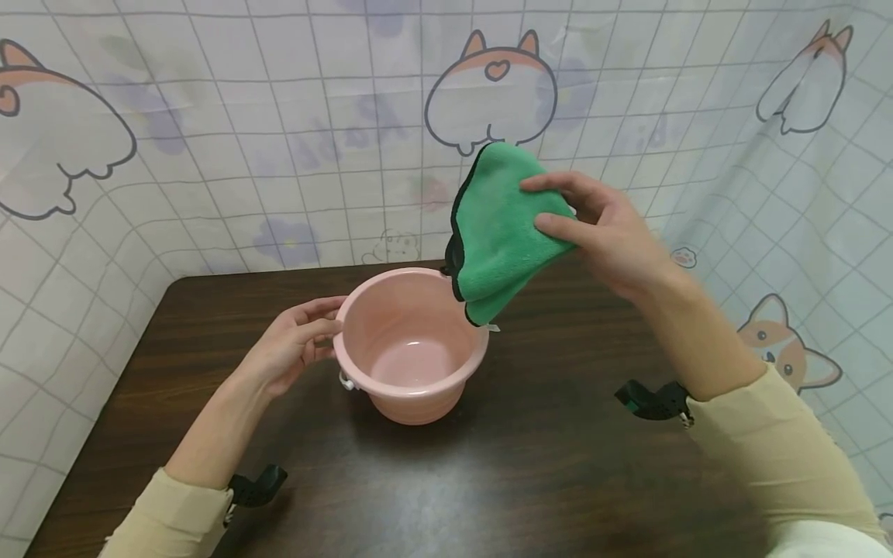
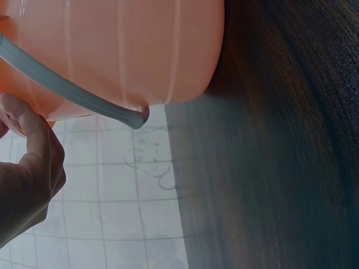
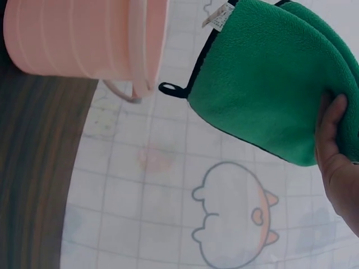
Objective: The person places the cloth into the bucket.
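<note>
A pink plastic bucket (image 1: 412, 403) stands upright on the table, its inside bare in the head view. At its left rim, my left hand (image 1: 293, 341) grips the edge between thumb and fingers. The bucket's handle (image 2: 73, 95) hangs down along its side in the left wrist view. My right hand (image 1: 603, 229) pinches a green towel (image 1: 505, 232) with black edging by its right side. Folded and drooping, the towel hangs in the air over the bucket's right rim. A black loop (image 3: 173, 89) and a white label (image 3: 219, 18) show on it in the right wrist view.
The dark wooden table (image 1: 558, 449) ends at a wall covering (image 1: 335, 116) with a grid and cartoon dogs, which also runs along both sides. Black wrist devices sit under the left forearm (image 1: 258, 487) and the right forearm (image 1: 652, 401).
</note>
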`<state>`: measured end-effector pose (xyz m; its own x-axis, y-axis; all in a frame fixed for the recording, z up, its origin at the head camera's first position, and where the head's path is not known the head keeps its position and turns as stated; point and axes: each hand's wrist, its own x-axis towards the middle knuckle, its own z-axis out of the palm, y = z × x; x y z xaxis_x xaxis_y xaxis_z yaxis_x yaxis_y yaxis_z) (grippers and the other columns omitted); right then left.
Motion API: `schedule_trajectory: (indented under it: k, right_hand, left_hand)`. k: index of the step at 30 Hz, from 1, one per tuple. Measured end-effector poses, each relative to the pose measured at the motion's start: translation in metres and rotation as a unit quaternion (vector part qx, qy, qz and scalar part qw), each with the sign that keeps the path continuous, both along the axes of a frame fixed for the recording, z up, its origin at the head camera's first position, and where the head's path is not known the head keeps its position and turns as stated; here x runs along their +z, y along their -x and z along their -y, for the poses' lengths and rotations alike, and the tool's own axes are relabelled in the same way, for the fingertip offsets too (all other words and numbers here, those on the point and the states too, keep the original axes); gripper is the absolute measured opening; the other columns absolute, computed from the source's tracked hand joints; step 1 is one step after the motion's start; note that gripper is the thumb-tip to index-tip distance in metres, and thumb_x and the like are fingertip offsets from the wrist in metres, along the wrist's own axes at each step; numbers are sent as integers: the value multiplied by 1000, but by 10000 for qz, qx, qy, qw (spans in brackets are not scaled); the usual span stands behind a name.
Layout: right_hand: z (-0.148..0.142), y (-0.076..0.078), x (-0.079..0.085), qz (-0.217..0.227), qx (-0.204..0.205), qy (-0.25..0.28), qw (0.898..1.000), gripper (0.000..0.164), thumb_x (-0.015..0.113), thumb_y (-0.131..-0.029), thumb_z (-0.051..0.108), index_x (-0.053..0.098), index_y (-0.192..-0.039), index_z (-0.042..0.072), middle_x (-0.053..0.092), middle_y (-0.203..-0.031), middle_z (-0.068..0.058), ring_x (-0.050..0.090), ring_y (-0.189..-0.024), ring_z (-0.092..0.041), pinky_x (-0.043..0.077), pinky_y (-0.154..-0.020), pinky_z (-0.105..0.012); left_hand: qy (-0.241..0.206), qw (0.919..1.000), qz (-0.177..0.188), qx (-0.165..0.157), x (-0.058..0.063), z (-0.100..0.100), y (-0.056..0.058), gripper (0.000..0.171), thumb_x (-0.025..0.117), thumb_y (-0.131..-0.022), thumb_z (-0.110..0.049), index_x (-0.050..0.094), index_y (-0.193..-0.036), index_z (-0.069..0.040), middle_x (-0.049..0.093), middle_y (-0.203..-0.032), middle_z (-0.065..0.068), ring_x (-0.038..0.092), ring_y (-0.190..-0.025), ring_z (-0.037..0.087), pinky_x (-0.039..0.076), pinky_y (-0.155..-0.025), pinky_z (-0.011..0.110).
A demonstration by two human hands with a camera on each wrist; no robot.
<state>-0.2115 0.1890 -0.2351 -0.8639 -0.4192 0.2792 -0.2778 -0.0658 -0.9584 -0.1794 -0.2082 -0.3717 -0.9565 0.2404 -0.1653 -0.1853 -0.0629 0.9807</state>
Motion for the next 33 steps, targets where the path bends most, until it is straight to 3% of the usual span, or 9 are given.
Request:
schedule_trajectory:
  k: [16, 33]
  right_hand:
    - [17, -6, 6, -127, 453, -22, 9989, 32, 60, -100, 0, 66, -130, 10, 49, -140, -16, 51, -114, -30, 55, -84, -29]
    - [25, -6, -20, -133, 822, -398, 9957, 36, 64, -99, 4, 63, -134, 10, 48, -146, -12, 50, -122, -33, 54, -90, -34]
  left_hand:
    - [-130, 9999, -32, -25, 4, 1, -1, 57, 60, -102, -5, 35, -152, 9, 62, -124, 7, 66, -94, 11, 58, -79, 26]
    - [-27, 10000, 11, -29, 2, -2, 2, 56, 59, -103, -6, 36, -152, 8, 61, -125, 4, 66, -95, 11, 57, -81, 26]
